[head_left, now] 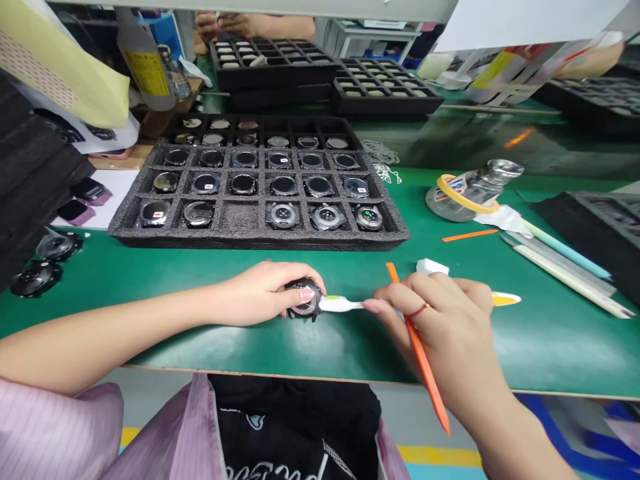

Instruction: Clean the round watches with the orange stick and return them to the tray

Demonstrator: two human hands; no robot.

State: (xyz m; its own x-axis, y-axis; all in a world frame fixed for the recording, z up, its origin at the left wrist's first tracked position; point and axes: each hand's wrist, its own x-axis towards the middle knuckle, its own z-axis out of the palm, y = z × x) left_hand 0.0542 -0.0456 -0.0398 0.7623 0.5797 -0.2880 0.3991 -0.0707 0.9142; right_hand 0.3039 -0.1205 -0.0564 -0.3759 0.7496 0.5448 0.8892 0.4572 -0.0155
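On the green table, my left hand (270, 290) is closed around a black round watch case (303, 308), thumb pressed on its face. My right hand (440, 327) grips a white and yellow toothbrush (345, 305), its bristle head touching the right edge of the watch case. An orange pry stick (425, 360) is also held between the fingers of that hand, slanting down toward me. Behind my hands lies a black foam tray (260, 237) with watch cases in most of its compartments; one front compartment holds nothing.
A glass bottle (460, 197) with a yellow ring stands at the right, near another orange stick (470, 235) and several pen-like tools (570, 277). A white block (432, 267) sits behind my right hand. Loose watches (36, 277) lie left. Across the table are more foam trays (385, 100) and another person's hands (235, 25).
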